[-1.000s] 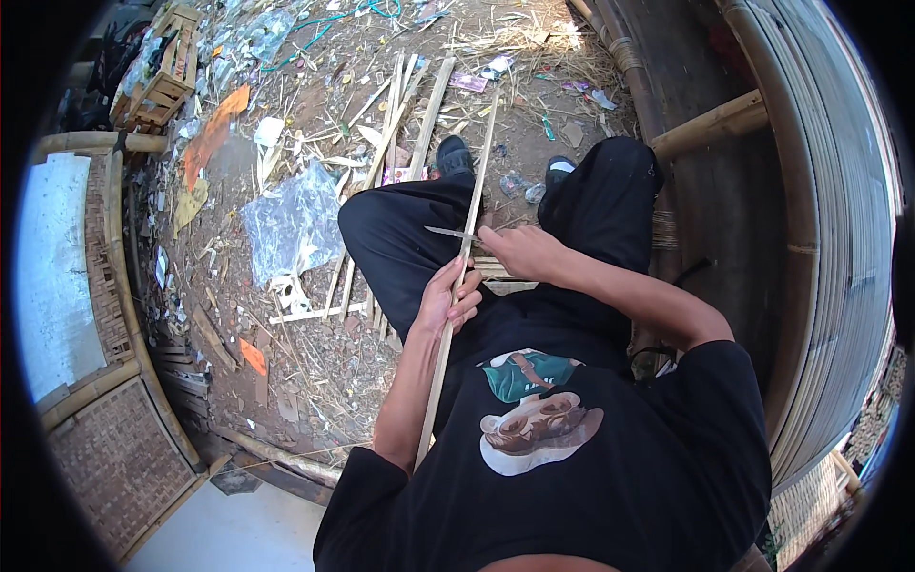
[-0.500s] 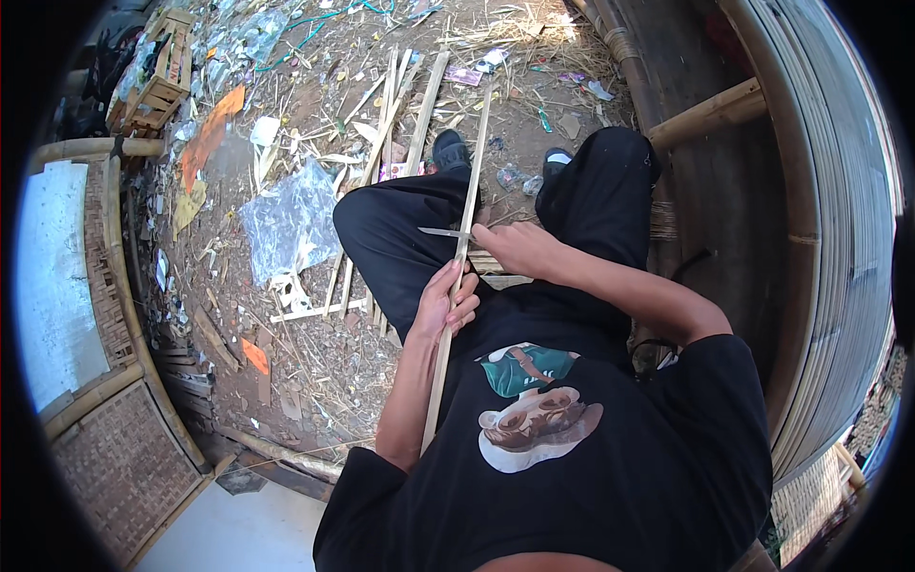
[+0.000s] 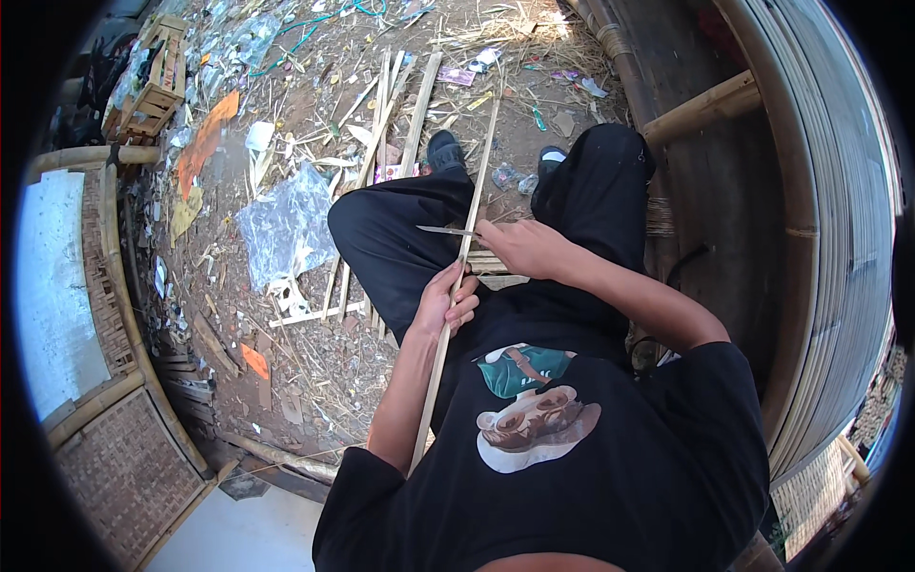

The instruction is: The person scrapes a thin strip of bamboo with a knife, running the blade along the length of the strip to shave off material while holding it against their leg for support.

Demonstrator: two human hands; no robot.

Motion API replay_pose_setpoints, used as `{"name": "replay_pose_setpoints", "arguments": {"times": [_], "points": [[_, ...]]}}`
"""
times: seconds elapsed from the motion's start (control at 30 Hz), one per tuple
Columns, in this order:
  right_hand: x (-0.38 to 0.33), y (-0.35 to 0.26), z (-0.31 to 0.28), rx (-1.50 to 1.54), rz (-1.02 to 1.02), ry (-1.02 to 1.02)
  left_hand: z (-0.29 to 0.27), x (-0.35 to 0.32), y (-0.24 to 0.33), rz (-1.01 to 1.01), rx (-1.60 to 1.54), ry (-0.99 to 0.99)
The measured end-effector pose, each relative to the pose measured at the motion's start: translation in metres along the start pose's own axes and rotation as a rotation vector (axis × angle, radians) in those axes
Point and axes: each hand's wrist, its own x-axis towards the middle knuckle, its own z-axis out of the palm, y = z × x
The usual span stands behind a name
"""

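The fingers of the left hand (image 3: 446, 303) were curled shut around a long, thin stick (image 3: 480, 181). The fingers of the right hand (image 3: 519, 246) were closed tight on a knife (image 3: 443, 230) — its handle was hidden in the fist. The blade crossed the stick just past the left fingers, and its tip pointed left. The stick slanted over the lap: its low end was by the left sleeve, and its far end stuck out past the feet.

The work on this stick looked partly done. It was one long piece, with the knife right at it, but I could not tell how much was smooth and how much was left. More sticks (image 3: 422, 114) lay on the ground (image 3: 324, 381) by the left shoe (image 3: 444, 153) — I could not tell if those were finished. Farther left lay a clear plastic sheet (image 3: 291, 224).
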Motion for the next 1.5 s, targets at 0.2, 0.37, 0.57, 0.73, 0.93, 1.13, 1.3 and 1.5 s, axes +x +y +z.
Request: {"name": "replay_pose_setpoints", "arguments": {"times": [0.2,0.37,0.57,0.73,0.93,1.13,1.3,1.5], "points": [[-0.006,0.025,0.005,-0.053,0.217,-0.109,0.012,-0.008,0.001,0.033,0.047,-0.001],[-0.002,0.005,0.011,0.018,0.086,-0.146,0.003,0.001,0.003,0.032,-0.035,-0.052],[-0.004,0.009,0.028,0.044,0.137,-0.175,-0.005,0.010,-0.002,0.009,-0.160,-0.102],[0.000,0.025,0.032,0.053,0.234,-0.082,-0.009,0.009,-0.011,-0.008,-0.147,-0.131],[0.003,0.021,0.031,0.057,0.275,-0.185,-0.018,0.008,-0.014,-0.014,-0.180,-0.102],[-0.005,0.013,0.032,0.035,0.194,-0.208,-0.026,0.008,-0.017,-0.028,-0.214,-0.143],[-0.003,0.018,0.038,0.005,0.176,-0.226,-0.032,0.014,-0.015,-0.049,-0.266,-0.194],[0.002,0.046,0.045,-0.019,0.201,-0.103,-0.030,0.006,-0.017,-0.026,-0.262,-0.217]]}}
